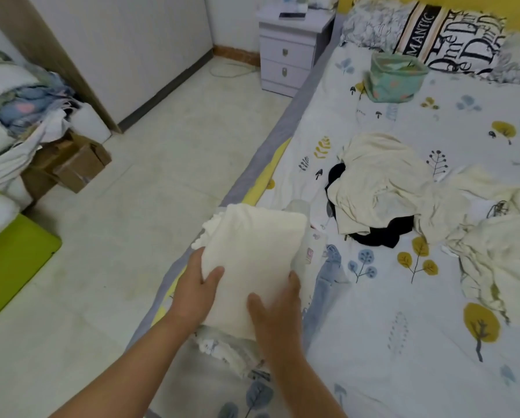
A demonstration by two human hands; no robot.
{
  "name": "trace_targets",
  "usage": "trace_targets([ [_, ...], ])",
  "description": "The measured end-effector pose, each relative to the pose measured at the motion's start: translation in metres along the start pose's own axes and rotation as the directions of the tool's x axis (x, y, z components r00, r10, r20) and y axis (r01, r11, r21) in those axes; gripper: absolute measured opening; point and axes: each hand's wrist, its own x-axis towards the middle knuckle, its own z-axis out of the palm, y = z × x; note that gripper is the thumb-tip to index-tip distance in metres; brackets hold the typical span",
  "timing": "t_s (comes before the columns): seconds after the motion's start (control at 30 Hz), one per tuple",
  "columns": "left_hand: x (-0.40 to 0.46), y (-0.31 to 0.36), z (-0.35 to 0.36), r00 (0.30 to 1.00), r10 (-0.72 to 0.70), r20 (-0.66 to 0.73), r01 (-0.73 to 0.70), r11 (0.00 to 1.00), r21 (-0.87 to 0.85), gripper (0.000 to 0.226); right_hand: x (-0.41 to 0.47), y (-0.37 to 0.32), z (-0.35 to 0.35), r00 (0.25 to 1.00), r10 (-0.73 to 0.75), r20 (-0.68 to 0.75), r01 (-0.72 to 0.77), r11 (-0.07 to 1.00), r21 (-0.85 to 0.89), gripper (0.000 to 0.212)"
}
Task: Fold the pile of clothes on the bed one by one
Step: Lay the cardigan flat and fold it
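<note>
Both hands, left hand [197, 289] and right hand [278, 309], grip the folded cream knit garment [252, 260] at lower centre, probably for stacking next

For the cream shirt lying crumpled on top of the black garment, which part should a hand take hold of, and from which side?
Judging by its pose, pinch the loose near edge of the cream shirt, coming from the person's side. That edge overhangs the black garment and lies uncovered, so lifting it should separate the two. Both hands are busy with the folded white garment.

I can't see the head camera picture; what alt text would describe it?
Two hands, left hand and right hand, hold a folded cream garment over the bed edge. Unfolded clothes lie beyond it.
</note>
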Motion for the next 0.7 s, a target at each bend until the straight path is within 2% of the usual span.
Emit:
trace_targets([
  [0.07, -0.007, -0.005, 0.0, 0.995, 0.094, -0.037, -0.091, 0.992, 0.084, 0.061, -0.006, 0.006, -0.004, 0.999, -0.029, 0.026, 0.031, 0.996, -0.083, 0.085],
  [0.13, -0.016, -0.012, 0.002, 0.975, 0.215, -0.061, -0.187, 0.935, 0.303, 0.062, -0.011, 0.009, -0.008, 0.998, -0.062, 0.0, 0.06, 0.967, -0.247, 0.084],
  [0.2, -0.02, -0.018, 0.003, 0.946, 0.323, 0.009, -0.292, 0.842, 0.453, 0.054, -0.012, 0.008, -0.008, 0.98, -0.18, -0.087, 0.137, 0.921, -0.364, 0.081],
  [0.23, -0.021, -0.019, 0.003, 0.937, 0.341, 0.075, -0.332, 0.804, 0.493, 0.056, -0.013, 0.006, -0.006, 0.965, -0.244, -0.095, 0.187, 0.895, -0.405, 0.079],
  [0.27, -0.02, -0.02, 0.002, 0.932, 0.329, 0.153, -0.359, 0.781, 0.511, 0.067, -0.016, 0.004, -0.004, 0.95, -0.305, -0.064, 0.241, 0.851, -0.466, 0.076],
  [0.33, -0.016, -0.021, 0.001, 0.922, 0.295, 0.251, -0.386, 0.763, 0.518, 0.084, -0.02, 0.004, 0.0, 0.915, -0.403, 0.026, 0.318, 0.681, -0.66, 0.07],
  [0.4, -0.013, -0.021, -0.002, 0.912, 0.275, 0.305, -0.402, 0.752, 0.523, 0.089, -0.021, 0.006, 0.002, 0.902, -0.427, 0.071, 0.333, 0.579, -0.745, 0.061],
  [0.5, -0.01, -0.023, -0.002, 0.894, 0.259, 0.366, -0.438, 0.681, 0.587, 0.095, -0.021, 0.006, 0.0, 0.902, -0.426, 0.072, 0.325, 0.558, -0.764, 0.056],
  [0.53, -0.009, -0.024, -0.003, 0.894, 0.215, 0.392, -0.43, 0.653, 0.623, 0.09, -0.022, 0.006, -0.001, 0.91, -0.404, 0.089, 0.324, 0.561, -0.762, 0.056],
  [0.6, -0.007, -0.021, -0.007, 0.894, 0.134, 0.428, -0.416, 0.603, 0.68, 0.064, -0.023, 0.001, -0.006, 0.928, -0.342, 0.146, 0.327, 0.564, -0.758, 0.06],
  [0.7, -0.007, 0.0, -0.018, 0.869, 0.06, 0.491, -0.448, 0.517, 0.729, 0.057, -0.022, -0.005, -0.014, 0.933, -0.228, 0.277, 0.359, 0.579, -0.732, 0.057],
])
